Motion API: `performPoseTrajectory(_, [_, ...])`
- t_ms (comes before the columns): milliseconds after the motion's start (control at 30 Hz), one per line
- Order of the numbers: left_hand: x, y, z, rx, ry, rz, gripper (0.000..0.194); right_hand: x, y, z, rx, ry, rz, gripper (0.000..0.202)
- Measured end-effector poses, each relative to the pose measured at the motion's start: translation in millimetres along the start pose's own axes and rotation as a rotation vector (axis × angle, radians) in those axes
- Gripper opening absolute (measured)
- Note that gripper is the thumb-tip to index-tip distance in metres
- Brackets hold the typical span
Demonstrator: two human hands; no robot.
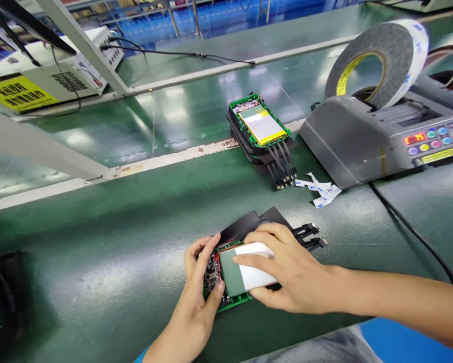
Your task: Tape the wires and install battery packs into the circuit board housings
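Observation:
A power bank casing (pixel 232 303) with a green inner frame lies on the bench, its circuit board (pixel 212 276) showing at the left end. My left hand (pixel 198 297) is closed around that end, thumb at the near side and fingers at the far side. A flat white battery pack (pixel 254 269) with a grey-green band rests in the frame. My right hand (pixel 292 272) is closed over the pack, its fingers spanning the top and its thumb at the near edge. A black cover (pixel 241 227) and short black cables (pixel 311 237) stick out beyond my hands.
Another opened power bank (pixel 262 126) sits on a stack farther back, cables toward me. Right of it stands a tape dispenser (pixel 362 141) with a large tape roll (pixel 396 60). Liner scraps (pixel 322 191) lie beside it. A dark blurred object (pixel 7 297) is at the left.

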State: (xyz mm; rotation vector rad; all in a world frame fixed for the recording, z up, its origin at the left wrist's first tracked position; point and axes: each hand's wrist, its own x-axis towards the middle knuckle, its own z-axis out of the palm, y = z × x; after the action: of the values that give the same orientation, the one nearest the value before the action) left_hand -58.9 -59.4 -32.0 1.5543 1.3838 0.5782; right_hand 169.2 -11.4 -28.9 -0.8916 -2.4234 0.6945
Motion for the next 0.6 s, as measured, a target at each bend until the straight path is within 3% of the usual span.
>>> performPoseTrajectory(133, [-0.3, -3.0, -0.5, 0.073, -0.01, 0.014, 0.048, -1.5, -1.8, -6.2, -0.06, -0.045, -0.008, 0.043])
performPoseTrajectory(200, [-1.7, -3.1, -2.4, 0.164, -0.015, 0.045, 0.047, -2.0, 1.0, -16.3, -0.031, -0.086, -0.021, 0.054])
performPoseTrajectory(267, [-3.1, -1.3, -5.1, 0.289, 0.037, 0.11, 0.046, -2.8, 8.5, -29.6, 0.083, -0.088, 0.056, 0.069])
performPoseTrajectory(367, [-1.0, 3.1, -8.5, 0.523, 0.149, 0.34, 0.048, -6.4, 25.7, -47.1, 0.268, -0.05, 0.275, 0.069])
performPoseTrajectory(467, [8.2, 6.4, -8.4, 0.716, 0.175, 0.623, 0.053, -11.1, 39.2, -52.5, 0.353, -0.094, 0.342, 0.06])
performPoseTrajectory(600, [23.1, 8.1, -4.4, 0.767, 0.124, 0.716, 0.057, -12.2, 43.5, -46.2, 0.38, -0.113, 0.352, 0.06])
